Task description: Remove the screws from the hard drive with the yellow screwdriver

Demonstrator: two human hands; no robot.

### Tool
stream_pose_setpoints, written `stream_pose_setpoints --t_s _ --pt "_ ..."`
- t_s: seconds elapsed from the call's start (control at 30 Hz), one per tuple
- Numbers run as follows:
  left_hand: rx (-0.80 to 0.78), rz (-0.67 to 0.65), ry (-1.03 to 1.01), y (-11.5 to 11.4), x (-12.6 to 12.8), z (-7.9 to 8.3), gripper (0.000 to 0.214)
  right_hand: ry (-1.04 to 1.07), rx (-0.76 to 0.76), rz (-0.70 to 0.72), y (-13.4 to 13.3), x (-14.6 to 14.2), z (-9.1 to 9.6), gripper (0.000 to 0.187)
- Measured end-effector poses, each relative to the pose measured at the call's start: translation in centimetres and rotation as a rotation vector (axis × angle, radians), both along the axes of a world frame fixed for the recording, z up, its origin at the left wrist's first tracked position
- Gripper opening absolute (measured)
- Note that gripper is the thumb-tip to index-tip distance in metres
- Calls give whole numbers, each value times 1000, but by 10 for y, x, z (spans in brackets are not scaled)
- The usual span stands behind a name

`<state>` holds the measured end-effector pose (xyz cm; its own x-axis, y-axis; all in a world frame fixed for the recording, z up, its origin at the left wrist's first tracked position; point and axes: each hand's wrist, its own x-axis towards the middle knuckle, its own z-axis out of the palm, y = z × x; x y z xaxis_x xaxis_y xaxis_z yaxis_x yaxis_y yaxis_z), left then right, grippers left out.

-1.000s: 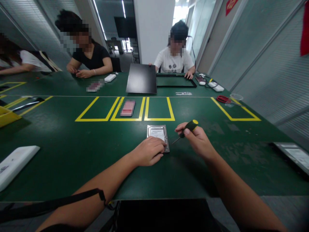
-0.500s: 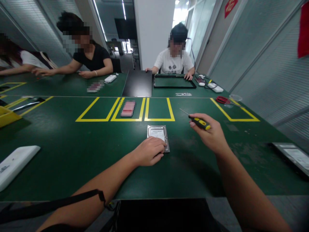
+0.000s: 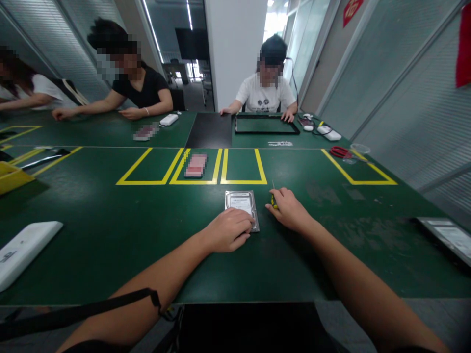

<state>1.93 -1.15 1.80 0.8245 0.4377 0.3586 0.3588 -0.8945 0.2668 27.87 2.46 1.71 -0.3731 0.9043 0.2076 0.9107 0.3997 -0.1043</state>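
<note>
A silver hard drive (image 3: 240, 200) with a white label lies flat on the green table in front of me. My left hand (image 3: 231, 228) is laid over its near half, fingers curled at the drive's right edge and covering part of the label. Just right of the drive, my right hand (image 3: 291, 208) is closed round a screwdriver (image 3: 274, 201) with a black and yellow handle. Its thin shaft points up and away from me, and most of the handle is hidden by my fingers. The screwdriver and the drive are apart.
A white box-like device (image 3: 27, 252) lies left; a dark device with a pale label (image 3: 451, 239) lies right. Beyond are yellow tape outlines (image 3: 243, 183), a pink phone-like item (image 3: 196, 165) and red-handled scissors (image 3: 339, 151). Across the table a person handles a black frame (image 3: 267, 132).
My right hand has come left and lower with the screwdriver, close beside the drive, and the shaft has turned more upright. My left hand and the drive stay in place.
</note>
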Motion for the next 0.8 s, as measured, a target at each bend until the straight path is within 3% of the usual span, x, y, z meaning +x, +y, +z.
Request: stream_pose_setpoints --t_s 0.8 --pt "-8 3 -6 0 0 -1 7 -177 -21 -2 8 4 -11 50"
